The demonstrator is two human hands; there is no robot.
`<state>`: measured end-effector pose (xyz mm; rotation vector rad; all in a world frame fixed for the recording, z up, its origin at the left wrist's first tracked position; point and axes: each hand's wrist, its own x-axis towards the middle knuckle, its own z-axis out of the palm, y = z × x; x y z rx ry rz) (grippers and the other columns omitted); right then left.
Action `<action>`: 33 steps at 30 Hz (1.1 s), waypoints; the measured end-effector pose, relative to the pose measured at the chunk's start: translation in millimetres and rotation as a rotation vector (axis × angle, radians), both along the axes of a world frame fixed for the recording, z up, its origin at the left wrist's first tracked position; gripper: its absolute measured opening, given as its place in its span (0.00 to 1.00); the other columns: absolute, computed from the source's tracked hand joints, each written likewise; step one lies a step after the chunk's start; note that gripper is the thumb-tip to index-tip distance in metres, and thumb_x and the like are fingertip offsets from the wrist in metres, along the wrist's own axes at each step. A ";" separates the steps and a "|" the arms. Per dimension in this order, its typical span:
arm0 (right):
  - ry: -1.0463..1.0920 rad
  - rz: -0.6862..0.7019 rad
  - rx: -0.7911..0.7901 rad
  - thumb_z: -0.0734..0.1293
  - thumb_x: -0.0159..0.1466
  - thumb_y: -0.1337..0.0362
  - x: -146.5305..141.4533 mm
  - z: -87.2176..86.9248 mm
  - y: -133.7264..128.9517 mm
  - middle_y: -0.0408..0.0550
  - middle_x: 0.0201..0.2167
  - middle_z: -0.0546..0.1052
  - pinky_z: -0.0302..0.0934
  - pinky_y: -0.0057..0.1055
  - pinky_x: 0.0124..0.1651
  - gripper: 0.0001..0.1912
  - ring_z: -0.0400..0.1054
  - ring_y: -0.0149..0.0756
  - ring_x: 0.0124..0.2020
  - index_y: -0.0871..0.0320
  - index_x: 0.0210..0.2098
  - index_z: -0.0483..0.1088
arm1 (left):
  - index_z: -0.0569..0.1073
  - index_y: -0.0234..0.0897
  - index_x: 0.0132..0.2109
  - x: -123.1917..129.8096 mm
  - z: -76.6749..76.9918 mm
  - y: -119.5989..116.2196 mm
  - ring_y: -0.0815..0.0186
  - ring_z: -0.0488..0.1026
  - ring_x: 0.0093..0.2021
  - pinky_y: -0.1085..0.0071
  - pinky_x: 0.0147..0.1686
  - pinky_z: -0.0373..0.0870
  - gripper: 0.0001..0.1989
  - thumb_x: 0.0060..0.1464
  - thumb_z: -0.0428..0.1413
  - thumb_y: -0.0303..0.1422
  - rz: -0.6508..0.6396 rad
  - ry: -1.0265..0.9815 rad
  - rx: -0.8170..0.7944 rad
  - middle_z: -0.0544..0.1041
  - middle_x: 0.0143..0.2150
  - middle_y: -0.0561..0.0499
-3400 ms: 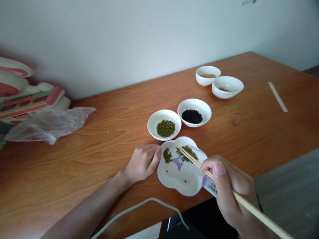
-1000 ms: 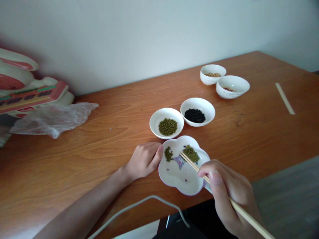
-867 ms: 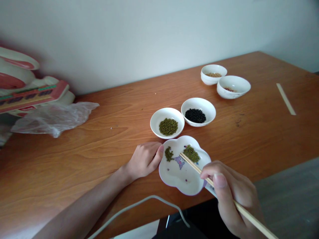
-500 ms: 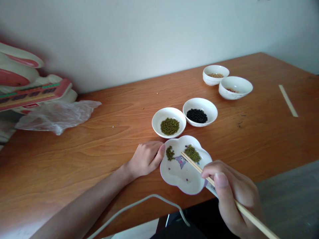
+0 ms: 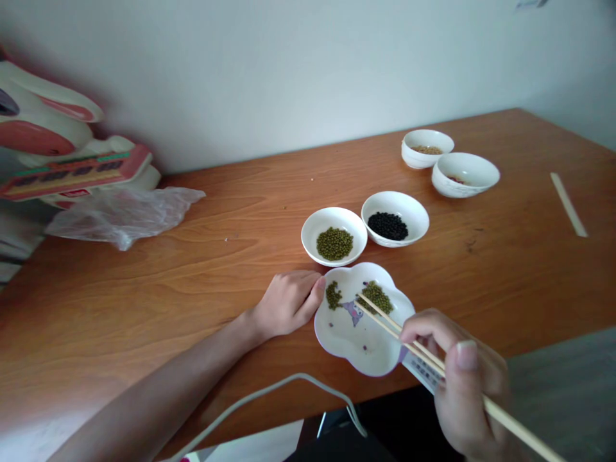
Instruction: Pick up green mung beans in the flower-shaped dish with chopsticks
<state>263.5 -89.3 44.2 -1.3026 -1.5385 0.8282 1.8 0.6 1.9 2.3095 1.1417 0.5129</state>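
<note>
My right hand [image 5: 464, 378] grips a pair of wooden chopsticks [image 5: 423, 354], their tips slightly apart at the edge of the larger pile of green beans [image 5: 376, 299] in a flower-shaped plate [image 5: 356, 343]. A smaller group of green beans [image 5: 333, 295] lies at the plate's left, and a few dark red bits are scattered in it. My left hand [image 5: 289, 303] rests on the table with its thumb against the plate's left rim, fingers curled. Behind the plate, a white bowl [image 5: 312, 236] holds green beans, touching another bowl [image 5: 419, 221] with black beans.
Two more white bowls, one with tan grains [image 5: 411, 156] and one with reddish bits [image 5: 474, 186], stand farther back right. A pale strip [image 5: 568, 204] lies at the right. At left are a plastic bag [image 5: 128, 215] and a toy keyboard [image 5: 81, 173]. A cable [image 5: 269, 388] curves in front.
The chopstick tips have spread apart, and my right thumb has shifted. The whole view has moved slightly, so the bowls and plate appear a little farther right.
</note>
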 end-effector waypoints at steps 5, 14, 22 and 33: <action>-0.027 0.003 -0.015 0.49 0.78 0.48 -3.7 -1.8 4.1 0.44 0.25 0.70 0.54 0.31 0.26 0.29 0.64 0.32 0.23 0.55 0.34 0.71 | 0.62 0.38 0.33 0.2 -0.7 0.2 0.68 0.64 0.29 0.69 0.35 0.60 0.19 0.75 0.40 0.36 -0.001 -0.003 0.003 0.70 0.30 0.53; 0.009 -0.029 -0.041 0.49 0.78 0.47 -2.5 -1.1 2.5 0.45 0.24 0.71 0.53 0.31 0.24 0.31 0.64 0.33 0.24 0.55 0.32 0.71 | 0.62 0.38 0.33 0.4 0.2 0.4 0.68 0.64 0.30 0.69 0.35 0.61 0.19 0.75 0.40 0.36 -0.006 -0.003 0.000 0.70 0.30 0.53; 0.016 -0.043 -0.034 0.49 0.78 0.50 -5.3 -2.5 4.3 0.45 0.23 0.70 0.53 0.31 0.24 0.30 0.63 0.32 0.23 0.56 0.32 0.72 | 0.63 0.38 0.33 0.2 -0.2 0.0 0.68 0.65 0.29 0.70 0.34 0.62 0.20 0.75 0.40 0.36 0.003 0.006 0.018 0.71 0.30 0.52; -0.030 -0.038 -0.029 0.44 0.76 0.42 -7.0 -1.6 7.7 0.44 0.21 0.67 0.50 0.33 0.24 0.36 0.60 0.33 0.21 0.56 0.30 0.70 | 0.62 0.38 0.33 -0.2 -1.5 0.7 0.69 0.64 0.29 0.69 0.35 0.61 0.19 0.75 0.40 0.36 -0.006 -0.002 -0.002 0.69 0.30 0.53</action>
